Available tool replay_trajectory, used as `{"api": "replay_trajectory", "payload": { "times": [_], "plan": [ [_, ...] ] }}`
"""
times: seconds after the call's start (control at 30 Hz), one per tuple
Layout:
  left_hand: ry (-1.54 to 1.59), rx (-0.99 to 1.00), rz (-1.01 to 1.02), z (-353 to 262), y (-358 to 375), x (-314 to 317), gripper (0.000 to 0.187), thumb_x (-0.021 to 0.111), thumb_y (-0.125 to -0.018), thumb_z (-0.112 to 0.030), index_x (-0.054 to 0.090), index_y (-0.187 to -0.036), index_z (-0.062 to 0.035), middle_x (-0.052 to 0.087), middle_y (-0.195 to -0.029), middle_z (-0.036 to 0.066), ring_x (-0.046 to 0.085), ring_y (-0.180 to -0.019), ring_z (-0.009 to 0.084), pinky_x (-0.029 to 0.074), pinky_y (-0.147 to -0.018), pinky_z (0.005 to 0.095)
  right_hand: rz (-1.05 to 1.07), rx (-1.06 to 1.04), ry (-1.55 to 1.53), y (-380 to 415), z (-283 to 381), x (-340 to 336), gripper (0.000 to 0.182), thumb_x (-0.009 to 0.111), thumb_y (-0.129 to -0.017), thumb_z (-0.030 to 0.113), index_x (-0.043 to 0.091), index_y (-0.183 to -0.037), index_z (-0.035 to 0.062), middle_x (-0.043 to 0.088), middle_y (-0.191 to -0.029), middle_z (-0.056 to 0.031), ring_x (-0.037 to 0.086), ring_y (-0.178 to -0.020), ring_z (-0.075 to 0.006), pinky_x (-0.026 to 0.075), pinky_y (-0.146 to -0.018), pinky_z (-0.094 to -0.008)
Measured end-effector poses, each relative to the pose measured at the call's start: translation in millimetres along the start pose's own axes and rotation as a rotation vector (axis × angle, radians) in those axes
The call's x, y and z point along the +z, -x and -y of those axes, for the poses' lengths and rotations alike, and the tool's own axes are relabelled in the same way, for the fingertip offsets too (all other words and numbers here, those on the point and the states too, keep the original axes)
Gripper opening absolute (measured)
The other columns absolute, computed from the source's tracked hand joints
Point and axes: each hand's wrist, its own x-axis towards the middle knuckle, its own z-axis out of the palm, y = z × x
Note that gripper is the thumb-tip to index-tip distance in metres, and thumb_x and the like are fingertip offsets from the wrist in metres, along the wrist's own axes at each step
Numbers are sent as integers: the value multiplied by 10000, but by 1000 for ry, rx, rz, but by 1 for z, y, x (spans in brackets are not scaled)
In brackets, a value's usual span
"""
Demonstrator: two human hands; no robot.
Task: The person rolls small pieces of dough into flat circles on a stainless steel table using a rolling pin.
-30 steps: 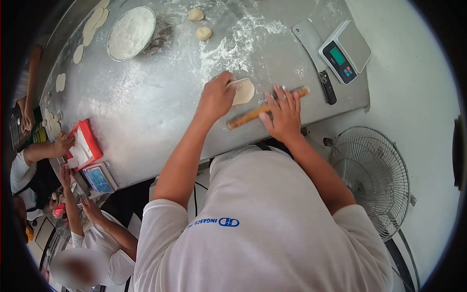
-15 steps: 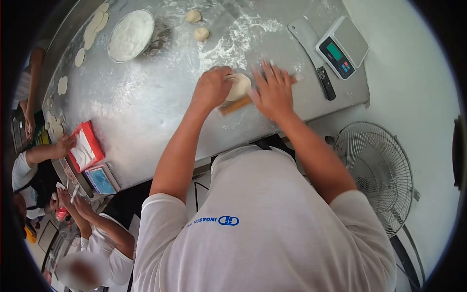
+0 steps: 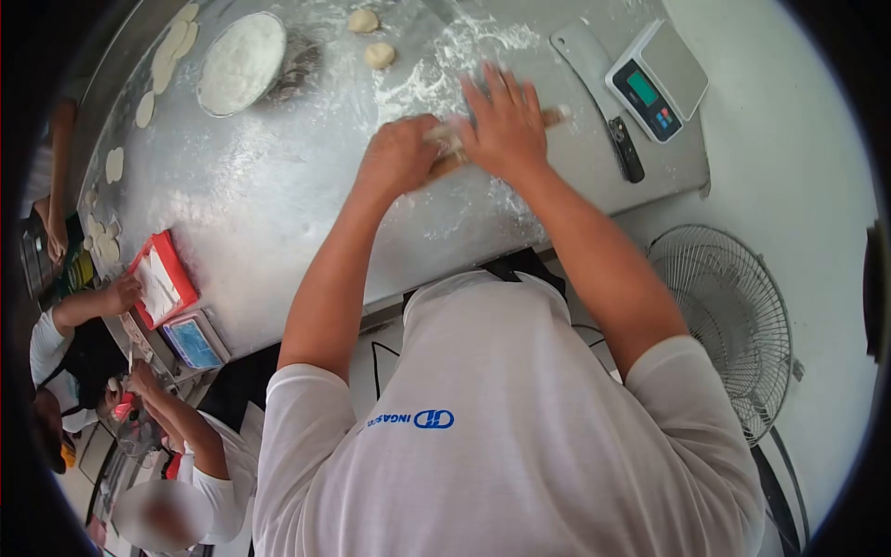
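Observation:
My left hand (image 3: pixel 399 153) is curled on a small flattened dough piece (image 3: pixel 444 136) on the floured steel table (image 3: pixel 278 195). My right hand (image 3: pixel 506 125) lies flat with fingers spread on top of a wooden rolling pin (image 3: pixel 555 117). The pin runs slantwise under the palm and over the dough; only its ends show. Both hands sit close together, near the table's middle. Most of the dough is hidden by the hands.
Two dough balls (image 3: pixel 379 56) and a flour bowl (image 3: pixel 241 63) sit farther back. A cleaver (image 3: pixel 594 70) and digital scale (image 3: pixel 657 79) lie right. Rolled discs (image 3: pixel 167 56) line the left edge. Other people's hands work by a red tray (image 3: pixel 160 278). A fan (image 3: pixel 733 325) stands at right.
My right hand has pushed the rolling pin away from me and over the dough. My left hand moved back with the dough, and both arms are stretched further.

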Motion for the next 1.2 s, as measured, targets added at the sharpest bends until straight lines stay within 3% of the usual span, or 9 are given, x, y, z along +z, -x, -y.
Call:
{"api": "replay_trajectory", "payload": {
  "times": [0.2, 0.5, 0.63, 0.77, 0.87, 1.0, 1.1, 1.13, 1.2],
  "plan": [
    [505, -342, 148, -5, 33, 3, 199, 661, -952, -128, 594, -1118, -41, 655, -980, 121, 629, -900, 265, 506, -852, 370, 85, -75, -85, 113, -21, -21, 621, 624, -974, 525, 625, -1481, 167, 508, -1596, -196, 481, -1445, -425, 279, -1227, -603],
    [110, -169, 1, -8, 3, -13, 337, 714, -927, -181, 675, -1237, -54, 753, -1016, 240, 733, -972, 420, 554, -850, 450, 4, 6, 27, -35, 1, 15, 680, 499, -1048, 583, 470, -1612, 204, 409, -1672, -186, 381, -1532, -408, 219, -1274, -606],
    [91, -138, 33, 1, 11, -9, 282, 682, -956, -171, 698, -1212, -52, 759, -1038, 214, 731, -993, 396, 551, -880, 440, 97, -41, -38, 63, -13, -9, 654, 609, -991, 527, 571, -1536, 167, 452, -1645, -197, 415, -1514, -405, 219, -1269, -594],
    [457, -316, 147, 15, 36, 1, 276, 651, -963, -136, 648, -1221, -38, 758, -1047, 197, 732, -994, 351, 547, -883, 423, 131, -70, -69, 123, -21, -27, 646, 624, -971, 553, 621, -1495, 174, 504, -1603, -201, 450, -1481, -431, 247, -1251, -589],
    [497, -242, 90, 12, 39, 3, 264, 656, -931, -117, 634, -1179, -30, 746, -1014, 260, 725, -970, 431, 550, -820, 489, 84, -91, -17, 42, -9, -12, 668, 613, -968, 575, 608, -1510, 185, 492, -1621, -180, 437, -1493, -428, 242, -1256, -588],
    [158, -183, -88, -6, 21, -9, 319, 681, -939, -150, 666, -1242, -50, 757, -1096, 236, 731, -1017, 427, 553, -887, 462, -106, -49, 29, -38, 6, 20, 662, 603, -971, 557, 601, -1514, 178, 507, -1610, -171, 452, -1487, -404, 282, -1236, -578],
    [-67, -129, -66, -2, 17, -4, 260, 689, -935, -150, 701, -1173, -45, 755, -1080, 241, 719, -1009, 456, 557, -896, 474, -109, -70, -13, -15, 5, 5, 592, 617, -978, 503, 640, -1468, 173, 550, -1568, -169, 475, -1467, -387, 290, -1232, -565],
    [-143, -49, -21, 2, 20, -3, 224, 692, -940, -132, 718, -1143, -42, 758, -1007, 212, 746, -964, 368, 566, -878, 425, -96, -82, -34, 10, 0, 5, 552, 624, -982, 476, 663, -1437, 165, 565, -1552, -160, 483, -1454, -379, 277, -1242, -562],
    [167, -96, 44, -6, 34, -26, 194, 720, -925, -120, 730, -1100, -39, 762, -996, 186, 736, -931, 324, 568, -856, 404, -53, -108, -76, 55, -14, -7, 491, 637, -985, 435, 700, -1379, 150, 589, -1522, -146, 502, -1423, -363, 259, -1256, -559]
  ]
}}
